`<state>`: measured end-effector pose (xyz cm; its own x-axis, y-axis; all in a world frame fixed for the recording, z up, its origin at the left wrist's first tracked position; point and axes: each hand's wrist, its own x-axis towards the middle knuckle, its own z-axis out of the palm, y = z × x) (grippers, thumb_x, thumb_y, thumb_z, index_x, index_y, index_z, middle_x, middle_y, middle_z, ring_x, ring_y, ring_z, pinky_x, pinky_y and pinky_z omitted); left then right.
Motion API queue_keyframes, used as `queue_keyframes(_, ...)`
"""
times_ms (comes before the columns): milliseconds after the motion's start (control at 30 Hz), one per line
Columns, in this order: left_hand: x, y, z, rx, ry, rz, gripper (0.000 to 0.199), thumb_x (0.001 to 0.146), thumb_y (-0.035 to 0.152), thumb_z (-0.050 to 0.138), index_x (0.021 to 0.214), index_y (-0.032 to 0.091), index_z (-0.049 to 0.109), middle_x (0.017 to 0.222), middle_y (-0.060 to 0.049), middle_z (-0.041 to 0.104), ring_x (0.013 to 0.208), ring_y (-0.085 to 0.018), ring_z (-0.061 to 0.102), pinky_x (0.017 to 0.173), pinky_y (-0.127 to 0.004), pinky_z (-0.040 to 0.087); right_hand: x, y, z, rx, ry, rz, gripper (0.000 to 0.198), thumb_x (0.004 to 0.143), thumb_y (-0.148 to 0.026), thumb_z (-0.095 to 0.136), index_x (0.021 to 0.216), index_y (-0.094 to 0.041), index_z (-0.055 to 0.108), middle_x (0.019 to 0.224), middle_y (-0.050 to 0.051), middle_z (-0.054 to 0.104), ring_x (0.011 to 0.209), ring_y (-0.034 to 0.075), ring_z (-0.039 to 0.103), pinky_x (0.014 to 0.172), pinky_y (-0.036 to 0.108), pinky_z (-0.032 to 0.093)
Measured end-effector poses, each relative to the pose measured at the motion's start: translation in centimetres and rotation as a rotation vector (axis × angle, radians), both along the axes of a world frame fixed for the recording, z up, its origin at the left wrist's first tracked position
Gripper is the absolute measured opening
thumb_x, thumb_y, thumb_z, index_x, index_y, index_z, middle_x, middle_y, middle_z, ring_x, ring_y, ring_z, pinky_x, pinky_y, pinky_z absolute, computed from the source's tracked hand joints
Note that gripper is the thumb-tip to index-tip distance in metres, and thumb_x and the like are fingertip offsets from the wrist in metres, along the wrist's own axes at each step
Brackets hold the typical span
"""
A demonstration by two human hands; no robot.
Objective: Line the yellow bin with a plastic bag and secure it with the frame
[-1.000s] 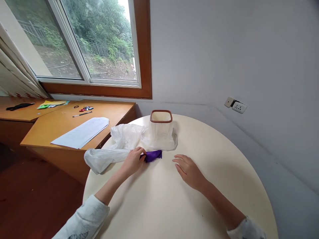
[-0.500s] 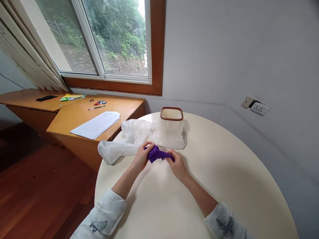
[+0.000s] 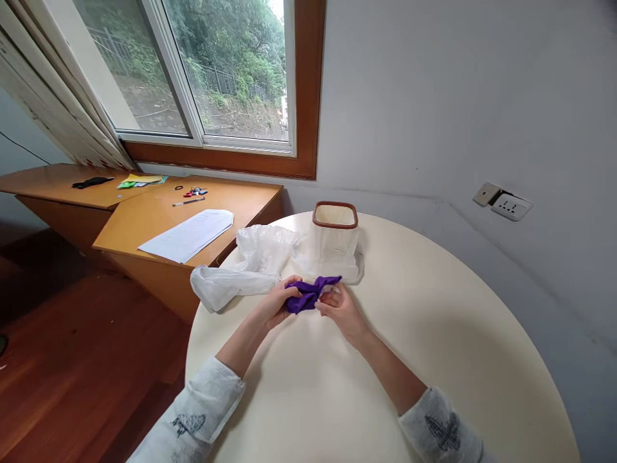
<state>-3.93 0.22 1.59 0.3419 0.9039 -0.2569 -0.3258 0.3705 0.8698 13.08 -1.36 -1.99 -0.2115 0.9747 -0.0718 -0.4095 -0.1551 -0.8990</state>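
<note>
A crumpled purple cloth is held just above the round cream table. My left hand grips its left part, thumb on top and fingers underneath. At the cloth's right side, my right hand pinches its edge between thumb and fingertips, and a loose end of the fabric sticks out to the upper right. Behind my hands stands a small bin with a brown rim, lined with a translucent bag. Left of the bin a white plastic bag lies crumpled, its long end reaching the table's left edge.
An orange-brown desk adjoins the table at the left, carrying papers, a pen, keys, a coloured stack and a black item. A wall socket is at the right.
The purple cloth was stretched between both hands; now it is bunched, with a loose end pointing up and right. My right hand has shifted its hold along the cloth. The view has tilted slightly.
</note>
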Motion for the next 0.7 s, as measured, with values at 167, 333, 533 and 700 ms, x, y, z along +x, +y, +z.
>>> queue_keyframes(167, -0.3, -0.2, 0.1, -0.019, -0.018, -0.130, 0.024, 0.058, 0.007, 0.059, 0.079, 0.016, 0.051, 0.065, 0.003, 0.054, 0.052, -0.006, 0.049, 0.046, -0.015, 0.037, 0.5, 0.4, -0.3, 0.049, -0.105, -0.048, 0.077, 0.057, -0.024, 0.077, 0.124, -0.026, 0.039, 0.077, -0.003, 0.053, 0.072, 0.012, 0.054, 0.065, 0.025, 0.045)
queue_keyframes(333, -0.4, -0.5, 0.5, -0.001, -0.009, -0.178, 0.025, 0.065, 0.020, 0.069, 0.086, 0.017, 0.055, 0.074, -0.001, 0.058, 0.063, -0.011, 0.056, 0.056, -0.019, 0.042, 0.2, 0.3, -0.2, 0.213, -0.328, -0.003, 0.049, 0.058, -0.027, 0.073, 0.105, -0.025, 0.060, 0.111, 0.005, 0.052, 0.101, 0.018, 0.050, 0.081, 0.030, 0.044)
queue_keyframes(533, -0.3, -0.5, 1.0, 0.013, 0.116, -0.090, 0.027, 0.066, 0.034, 0.071, 0.083, 0.017, 0.058, 0.070, 0.000, 0.057, 0.058, -0.010, 0.054, 0.051, -0.018, 0.040, -0.3, -0.3, 0.3, 0.242, -0.391, 0.077, 0.015, 0.071, -0.033, 0.061, 0.074, -0.017, 0.061, 0.078, 0.001, 0.059, 0.068, 0.012, 0.053, 0.060, 0.024, 0.041)
queue_keyframes(700, -1.1, 0.4, 1.5, -0.144, 0.278, 0.009, 0.036, 0.070, 0.049, 0.062, 0.091, 0.020, 0.058, 0.064, 0.001, 0.055, 0.050, -0.011, 0.053, 0.044, -0.020, 0.038, 0.1, -0.5, 0.9, 0.044, -0.240, 0.074, 0.024, 0.072, -0.039, 0.060, 0.064, -0.017, 0.058, 0.058, -0.004, 0.053, 0.055, 0.009, 0.045, 0.053, 0.021, 0.035)
